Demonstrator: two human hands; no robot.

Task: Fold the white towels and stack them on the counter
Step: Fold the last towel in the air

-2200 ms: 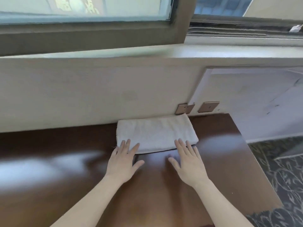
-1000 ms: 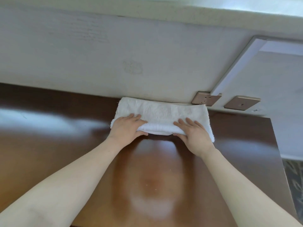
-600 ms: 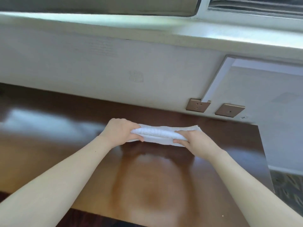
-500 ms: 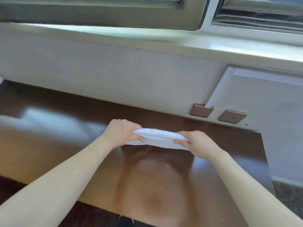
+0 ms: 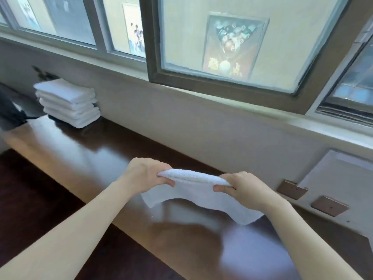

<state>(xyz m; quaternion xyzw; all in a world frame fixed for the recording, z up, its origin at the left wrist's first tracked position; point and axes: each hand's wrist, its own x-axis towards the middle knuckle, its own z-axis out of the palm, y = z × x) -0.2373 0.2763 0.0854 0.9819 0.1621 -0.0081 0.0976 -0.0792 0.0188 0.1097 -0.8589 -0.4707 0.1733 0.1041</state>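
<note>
A folded white towel hangs in the air above the dark wooden counter, its lower edges drooping. My left hand grips its left end, thumb underneath and fingers curled over the top. My right hand grips its right end the same way. A stack of several folded white towels stands at the counter's far left end, against the wall.
A cream wall with a window sill runs along the back of the counter. Two brown socket plates sit on the wall to the right. A dark object lies left of the stack. Dark floor lies at the lower left.
Both hands took hold of the folded towel and lifted it off the counter. My view has swung left and up, bringing the towel stack at the far left into sight.
</note>
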